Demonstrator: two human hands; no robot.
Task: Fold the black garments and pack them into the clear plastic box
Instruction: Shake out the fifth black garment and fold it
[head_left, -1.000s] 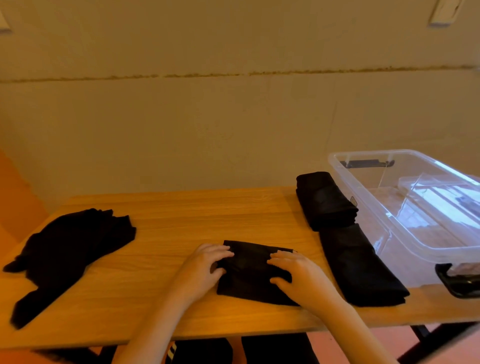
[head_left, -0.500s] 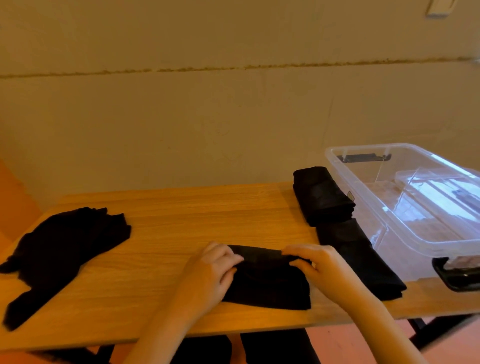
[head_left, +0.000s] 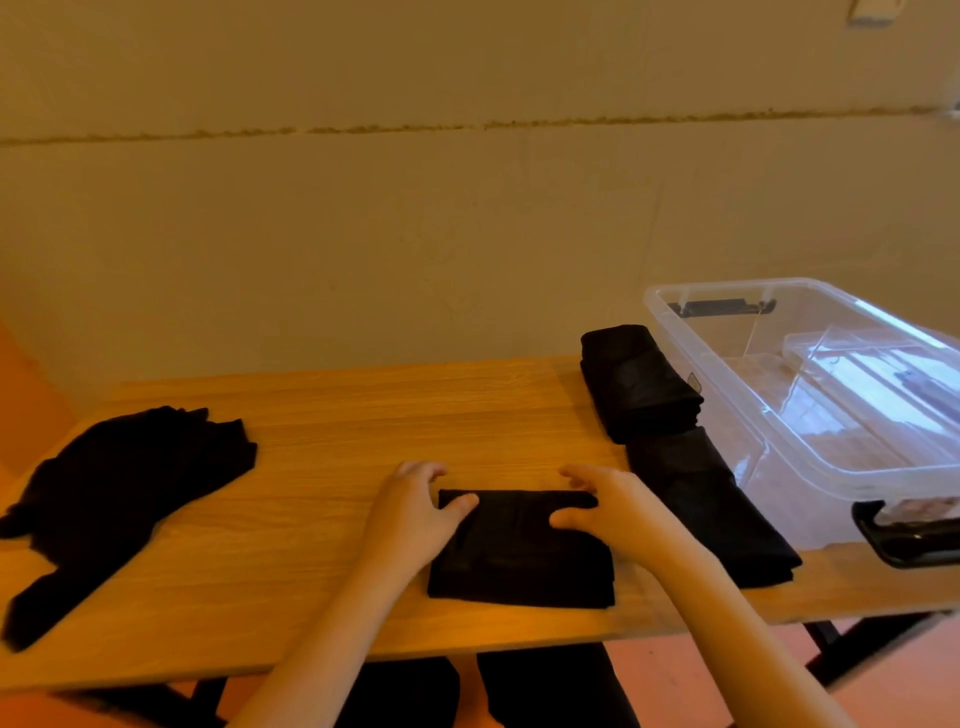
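- The black garment (head_left: 522, 551) being worked lies at the lower centre of the frame, near the front edge of the wooden worktop (head_left: 363, 410), already folded into a compact rectangle.
- The left hand (head_left: 415, 512) takes its upper left corner: the thumb lies on top of the cloth and the fingers curl over the far edge, so this grip holds the garment.
- The right hand (head_left: 608, 501) mirrors it at the upper right corner, thumb on the cloth and fingers hooked past the far edge, also holding the garment.
- Two folded garments wait at the right: a thick bundle (head_left: 636, 384) further up the frame, and a flatter folded piece (head_left: 711, 509) below it, both lying just beside the clear plastic box (head_left: 670, 306).
- The box stands at the right of the frame with no black cloth visible inside.
- A loose black pile (head_left: 119, 488) lies at the left of the frame, still unfolded.
- Step in hand, as I judge it: finishing this fold, either one more turn-over or a squaring of the edges.
- The next move likely calls for both hands to keep the layers together while carrying the rectangle right, beside the other folded pieces or into the box.
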